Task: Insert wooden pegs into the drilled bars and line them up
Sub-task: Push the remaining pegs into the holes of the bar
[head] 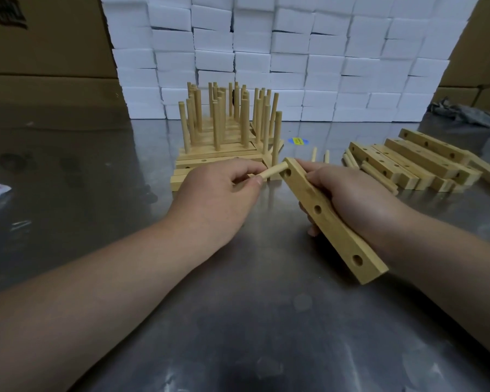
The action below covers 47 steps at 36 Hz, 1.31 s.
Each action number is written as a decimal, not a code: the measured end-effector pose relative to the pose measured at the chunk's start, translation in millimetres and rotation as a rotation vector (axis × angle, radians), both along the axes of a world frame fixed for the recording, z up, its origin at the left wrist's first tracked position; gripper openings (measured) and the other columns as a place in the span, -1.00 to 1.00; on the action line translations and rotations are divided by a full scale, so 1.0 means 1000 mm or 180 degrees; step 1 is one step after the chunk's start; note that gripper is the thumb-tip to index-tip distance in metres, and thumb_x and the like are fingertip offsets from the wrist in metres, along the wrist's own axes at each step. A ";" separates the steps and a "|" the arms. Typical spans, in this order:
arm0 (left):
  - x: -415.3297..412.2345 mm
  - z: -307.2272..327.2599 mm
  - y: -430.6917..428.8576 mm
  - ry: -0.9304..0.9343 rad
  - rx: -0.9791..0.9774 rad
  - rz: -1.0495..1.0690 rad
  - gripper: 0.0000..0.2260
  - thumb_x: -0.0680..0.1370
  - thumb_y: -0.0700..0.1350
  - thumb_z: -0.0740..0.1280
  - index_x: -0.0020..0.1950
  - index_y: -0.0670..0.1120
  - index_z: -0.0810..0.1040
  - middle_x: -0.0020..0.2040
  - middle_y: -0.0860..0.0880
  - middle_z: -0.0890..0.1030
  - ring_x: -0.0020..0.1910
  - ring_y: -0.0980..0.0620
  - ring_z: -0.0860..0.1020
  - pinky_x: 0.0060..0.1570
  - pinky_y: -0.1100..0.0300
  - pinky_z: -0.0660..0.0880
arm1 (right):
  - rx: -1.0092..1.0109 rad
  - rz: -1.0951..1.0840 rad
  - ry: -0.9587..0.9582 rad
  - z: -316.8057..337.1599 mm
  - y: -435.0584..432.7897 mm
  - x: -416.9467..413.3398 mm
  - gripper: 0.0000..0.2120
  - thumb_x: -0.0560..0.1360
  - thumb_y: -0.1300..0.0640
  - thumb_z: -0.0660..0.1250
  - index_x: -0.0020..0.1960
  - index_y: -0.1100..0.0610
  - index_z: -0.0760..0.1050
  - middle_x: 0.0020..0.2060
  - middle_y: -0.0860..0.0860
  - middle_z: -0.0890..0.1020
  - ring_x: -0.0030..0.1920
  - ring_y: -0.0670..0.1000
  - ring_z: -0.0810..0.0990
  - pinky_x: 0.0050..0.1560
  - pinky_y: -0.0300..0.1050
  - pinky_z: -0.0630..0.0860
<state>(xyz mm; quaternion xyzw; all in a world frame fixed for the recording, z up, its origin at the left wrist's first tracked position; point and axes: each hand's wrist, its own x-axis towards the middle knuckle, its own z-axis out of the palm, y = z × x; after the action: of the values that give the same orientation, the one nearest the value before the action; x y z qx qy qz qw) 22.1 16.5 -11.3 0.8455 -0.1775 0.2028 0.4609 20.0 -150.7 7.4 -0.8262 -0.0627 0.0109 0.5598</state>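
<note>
**Pinched peg at the end hole of a gripped bar**

Fingers and thumb of the left hand [218, 199] were closed on a short round peg of pale wood [275, 171]. Its far tip touched the flat rectangular bar of light wood [331, 219] just at the end hole [288, 173]. Whether the tip had already entered or only rested at the mouth, I could not tell. The right hand [359, 202] was wrapped around the bar from behind and held it tilted in the air above the grey steel table [266, 321], with the drilled face turned to the left. Two more holes, the middle hole [318, 209] and the near hole [357, 260], had no peg.

Behind the hands stood the group of finished bars with upright pegs [227, 128], and to the right lay a pile of drilled bars without pegs [413, 162]. Two loose pegs [314, 154] lay on the table between them.

In my judgement the main risk was the angle. The peg came at the bar from the side, and if it was not pushed straight along the hole, it could jam at the edge or slip off the face. The bar was gripped only along its far half — a hard push could turn it in the palm. A peg seated too shallow would probably stand crooked in the row.
</note>
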 end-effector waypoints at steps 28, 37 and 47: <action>-0.003 -0.002 0.000 -0.0573 0.0762 0.0325 -0.88 0.51 -0.05 0.35 -0.02 0.02 0.66 -0.18 0.05 0.57 -0.16 0.13 0.45 -0.13 0.09 0.42 | -0.0356 0.0002 -0.0365 -0.003 0.001 -0.010 -0.69 0.57 0.02 0.17 0.30 -0.10 0.44 -0.32 -0.13 0.65 -0.41 -0.31 0.50 -0.07 -0.05 0.42; -0.007 -0.001 0.000 -0.0429 0.0822 0.0139 -0.87 0.53 -0.04 0.29 -0.06 0.00 0.64 -0.28 0.06 0.57 -0.25 0.10 0.46 -0.20 0.02 0.47 | -0.0331 0.0069 -0.0430 -0.002 0.000 -0.014 -0.73 0.57 0.05 0.18 0.24 -0.12 0.48 -0.35 -0.13 0.64 -0.45 -0.30 0.49 -0.17 -0.16 0.37; -0.010 0.006 0.000 0.0231 0.0786 0.0029 -0.76 0.56 0.00 0.22 -0.14 -0.07 0.62 -0.35 -0.08 0.52 -0.28 -0.02 0.47 -0.23 0.02 0.44 | -0.0585 0.0150 -0.0614 -0.002 0.001 -0.017 -0.68 0.57 0.05 0.16 0.31 -0.05 0.43 -0.36 -0.19 0.60 -0.36 -0.32 0.49 -0.20 -0.25 0.33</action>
<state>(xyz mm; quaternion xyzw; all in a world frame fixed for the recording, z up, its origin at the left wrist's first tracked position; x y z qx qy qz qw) 12.2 16.9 -5.5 0.9034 -0.1805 0.1508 0.3585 3.3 -150.2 5.1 -0.8695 -0.1343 -0.0498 0.4727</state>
